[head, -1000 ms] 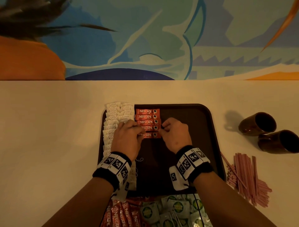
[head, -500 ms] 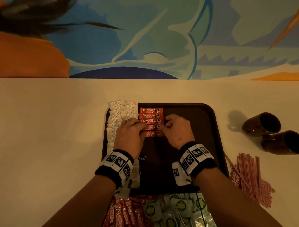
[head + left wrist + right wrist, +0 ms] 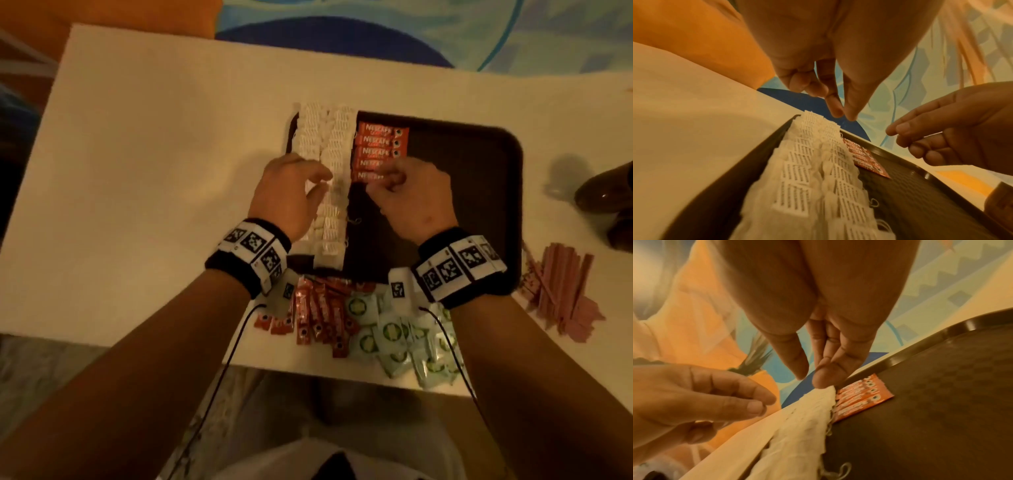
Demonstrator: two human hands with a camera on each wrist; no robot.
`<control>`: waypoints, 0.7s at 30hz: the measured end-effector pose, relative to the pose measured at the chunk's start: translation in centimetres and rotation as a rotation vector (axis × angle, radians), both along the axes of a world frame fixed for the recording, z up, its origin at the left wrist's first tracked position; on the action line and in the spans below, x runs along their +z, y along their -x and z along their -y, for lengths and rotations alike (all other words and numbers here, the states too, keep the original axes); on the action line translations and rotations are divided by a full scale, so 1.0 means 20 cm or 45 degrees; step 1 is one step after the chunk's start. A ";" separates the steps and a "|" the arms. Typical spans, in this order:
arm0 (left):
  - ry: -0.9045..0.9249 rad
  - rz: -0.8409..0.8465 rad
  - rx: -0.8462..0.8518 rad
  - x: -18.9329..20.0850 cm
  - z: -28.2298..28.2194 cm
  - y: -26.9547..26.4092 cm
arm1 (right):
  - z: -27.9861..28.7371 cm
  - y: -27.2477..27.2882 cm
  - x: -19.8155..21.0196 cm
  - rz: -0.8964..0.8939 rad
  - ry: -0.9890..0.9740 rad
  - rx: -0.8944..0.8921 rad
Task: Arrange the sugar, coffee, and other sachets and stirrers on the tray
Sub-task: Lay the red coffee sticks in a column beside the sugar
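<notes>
A dark brown tray (image 3: 479, 192) carries two columns of white sachets (image 3: 329, 144) along its left side. Beside them lies a column of red Nescafe coffee sachets (image 3: 380, 142). My left hand (image 3: 322, 185) hovers over the white sachets, fingers loosely curled and holding nothing. My right hand (image 3: 387, 178) hangs above the lowest red sachets, also holding nothing. The left wrist view shows my left hand (image 3: 844, 115) raised clear of the white sachets (image 3: 818, 170). The right wrist view shows my right hand (image 3: 809, 381) above the red sachets (image 3: 861, 400).
Loose red coffee sachets (image 3: 322, 318) and green-printed sachets (image 3: 404, 339) lie in piles between the tray and the table's near edge. Pink stirrers (image 3: 561, 291) lie right of the tray. Brown mugs (image 3: 609, 195) lie at the far right.
Both hands have lifted off the lowest red sachets. My left hand has shifted left over the white sachets. The head view has tilted downward.
</notes>
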State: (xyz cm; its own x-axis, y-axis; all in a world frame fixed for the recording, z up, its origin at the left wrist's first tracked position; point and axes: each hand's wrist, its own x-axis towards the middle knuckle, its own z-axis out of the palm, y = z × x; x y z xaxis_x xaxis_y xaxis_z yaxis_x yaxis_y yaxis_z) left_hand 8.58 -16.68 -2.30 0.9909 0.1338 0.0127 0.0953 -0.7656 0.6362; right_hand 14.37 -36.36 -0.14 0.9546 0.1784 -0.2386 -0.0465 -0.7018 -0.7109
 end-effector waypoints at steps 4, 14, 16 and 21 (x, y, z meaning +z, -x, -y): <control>0.020 -0.140 -0.054 0.03 -0.04 0.23 | -0.11 0.22 0.04 -0.024 0.087 0.272; -0.069 -0.751 0.046 -0.01 -0.10 0.72 | -0.17 0.64 0.01 -0.279 0.584 0.673; -0.097 -0.844 0.060 -0.03 -0.08 0.74 | -0.16 0.68 0.00 -0.317 0.691 0.653; -0.114 -0.811 0.094 -0.07 -0.01 0.74 | -0.14 0.75 -0.02 -0.315 0.844 0.602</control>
